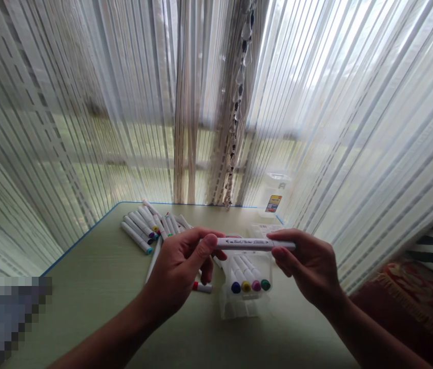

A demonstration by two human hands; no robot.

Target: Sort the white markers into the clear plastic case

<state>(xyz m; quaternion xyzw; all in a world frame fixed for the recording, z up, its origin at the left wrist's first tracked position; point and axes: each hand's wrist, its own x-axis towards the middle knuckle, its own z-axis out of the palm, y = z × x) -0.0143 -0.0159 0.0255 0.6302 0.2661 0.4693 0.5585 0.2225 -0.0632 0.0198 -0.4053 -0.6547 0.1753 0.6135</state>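
Both hands hold one white marker point(249, 244) level above the green table point(97, 287). My left hand point(180, 269) pinches its left end between thumb and fingers. My right hand point(308, 266) grips its right end. Below the marker stands a clear plastic case point(245, 302) holding several markers with blue, yellow, pink and green caps point(250, 285). A loose pile of white markers point(149, 228) lies on the table behind my left hand. One marker with a red cap point(202, 287) lies just under my left hand.
Sheer striped curtains point(354, 128) hang around the table's far and side edges, with a bead string point(239, 102) at the middle. A small labelled container point(273, 200) stands behind the curtain at the far right. A patterned cushion point(412, 297) lies to the right.
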